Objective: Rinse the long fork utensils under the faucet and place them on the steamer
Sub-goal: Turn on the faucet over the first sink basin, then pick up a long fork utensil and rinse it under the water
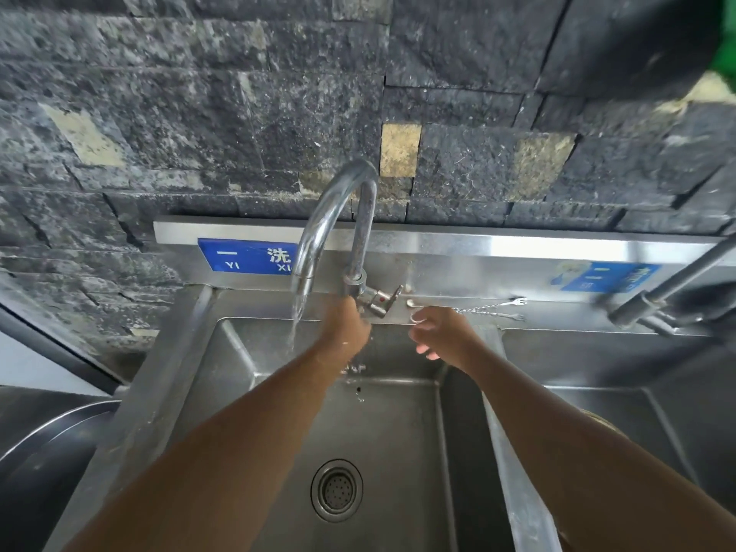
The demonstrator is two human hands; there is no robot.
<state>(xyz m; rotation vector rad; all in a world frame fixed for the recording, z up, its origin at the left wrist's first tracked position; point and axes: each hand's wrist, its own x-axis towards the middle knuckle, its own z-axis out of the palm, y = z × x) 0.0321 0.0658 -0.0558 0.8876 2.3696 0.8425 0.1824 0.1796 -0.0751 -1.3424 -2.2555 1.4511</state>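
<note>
Two long thin metal forks (494, 309) lie on the sink's back ledge, right of the faucet (338, 217), tines pointing right. Water runs from the spout into the left basin (390, 424). My left hand (348, 328) is pressed against the faucet's valve (378, 301); its fingers are hidden behind the hand. My right hand (438, 332) hovers over the ledge at the forks' handle ends, fingers curled apart and holding nothing. A round metal vessel (44, 452) at the lower left may be the steamer.
A second basin (597, 376) lies to the right, past the steel divider (502, 432). A second faucet pipe (669, 284) slants in from the right. A rough dark stone wall (239, 113) rises behind the sink. The left basin's drain strainer (336, 490) is open.
</note>
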